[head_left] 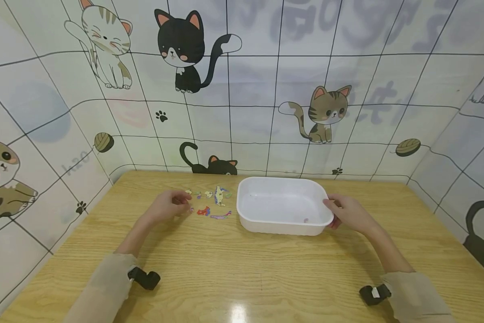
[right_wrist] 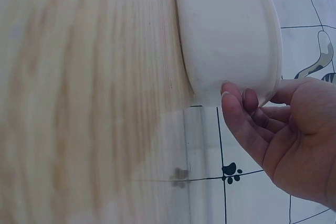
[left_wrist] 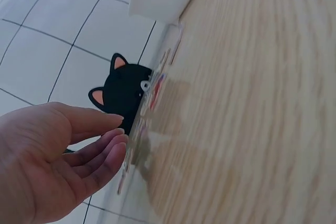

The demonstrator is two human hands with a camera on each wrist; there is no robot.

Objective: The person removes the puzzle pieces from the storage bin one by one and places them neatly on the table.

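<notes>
A white plastic tub point(head_left: 284, 228) sits on the wooden table. My right hand point(head_left: 349, 214) grips its right end, the thumb over the rim and the fingertips against the outer wall, as the right wrist view shows. Inside the tub lies a small pinkish piece point(head_left: 306, 220). Left of the tub several thin, flat, colourful pieces are spread out, among them a yellow and blue one point(head_left: 219, 196), a red one point(head_left: 203, 211) and a long purple one point(head_left: 221, 216). My left hand point(head_left: 170, 205) hovers at their left edge, fingers loosely bent, with nothing visible between thumb and fingertips.
The wooden table point(head_left: 234, 264) stretches toward me in front of the tub. A white cloth backdrop point(head_left: 254, 89) with printed cats and grid lines rises behind the table and along both sides. A black wrist camera point(head_left: 145, 278) sits on each forearm.
</notes>
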